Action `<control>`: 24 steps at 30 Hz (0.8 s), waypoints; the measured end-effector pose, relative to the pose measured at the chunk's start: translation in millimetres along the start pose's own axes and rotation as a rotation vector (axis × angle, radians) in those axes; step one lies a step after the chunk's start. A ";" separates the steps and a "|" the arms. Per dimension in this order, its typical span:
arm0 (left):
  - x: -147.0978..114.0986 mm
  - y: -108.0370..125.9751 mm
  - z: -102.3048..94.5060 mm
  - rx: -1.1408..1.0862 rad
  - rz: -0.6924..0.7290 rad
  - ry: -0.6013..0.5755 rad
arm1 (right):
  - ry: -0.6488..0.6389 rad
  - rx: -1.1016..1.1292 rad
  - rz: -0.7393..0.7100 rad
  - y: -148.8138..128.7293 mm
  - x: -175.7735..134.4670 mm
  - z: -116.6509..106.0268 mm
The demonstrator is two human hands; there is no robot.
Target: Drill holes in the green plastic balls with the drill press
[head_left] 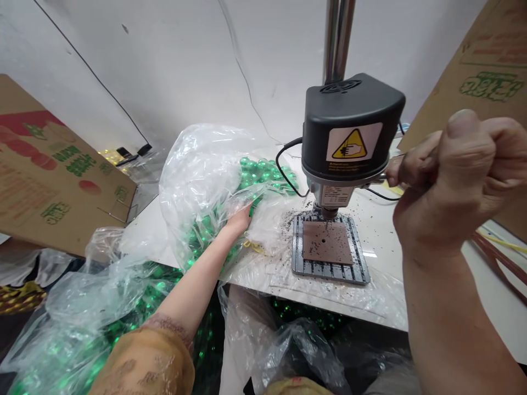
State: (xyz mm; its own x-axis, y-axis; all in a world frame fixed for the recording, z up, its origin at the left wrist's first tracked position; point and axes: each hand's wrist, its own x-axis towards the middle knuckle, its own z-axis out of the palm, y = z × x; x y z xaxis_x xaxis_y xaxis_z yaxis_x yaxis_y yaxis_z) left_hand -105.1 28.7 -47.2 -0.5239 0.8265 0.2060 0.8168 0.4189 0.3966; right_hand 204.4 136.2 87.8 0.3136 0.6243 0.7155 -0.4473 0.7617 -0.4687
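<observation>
My left hand [241, 219] reaches into a clear plastic bag [193, 159] of shiny green balls [263, 173]. Its fingers are mostly hidden by the film and the balls, so what they hold does not show. My right hand [457, 170] is closed around the feed lever [381, 178] at the side of a small black drill press [352, 126]. Under the chuck [329, 213], a brown square board [327, 249] with a small dark hole lies on the slotted grey base [362, 269]. Dark shavings are scattered over the board and around it.
A printed cardboard box [61, 181] leans at the left, and another carton [473, 60] stands behind my right hand. More bagged green balls [156, 291] hang below the white table [387, 230]. A black cable [284, 151] loops beside the drill press.
</observation>
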 end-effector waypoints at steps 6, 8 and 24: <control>-6.2 17.5 -10.6 -0.262 -0.069 0.008 | -0.026 0.027 -0.024 1.2 0.1 -0.5; -17.3 36.0 -16.3 -0.558 -0.142 -0.018 | -0.029 0.023 -0.004 -0.8 -1.3 -0.2; -76.9 120.3 66.3 -1.173 -0.033 -0.214 | -0.081 -0.046 -0.004 -5.3 -2.0 0.5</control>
State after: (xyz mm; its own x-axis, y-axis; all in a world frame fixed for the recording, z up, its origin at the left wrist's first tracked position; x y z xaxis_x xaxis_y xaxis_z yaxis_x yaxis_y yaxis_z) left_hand 49.5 40.5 -74.6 -0.3986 0.9144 0.0710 0.0264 -0.0660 0.9975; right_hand 205.7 130.8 89.2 0.2459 0.6063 0.7563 -0.4066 0.7728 -0.4873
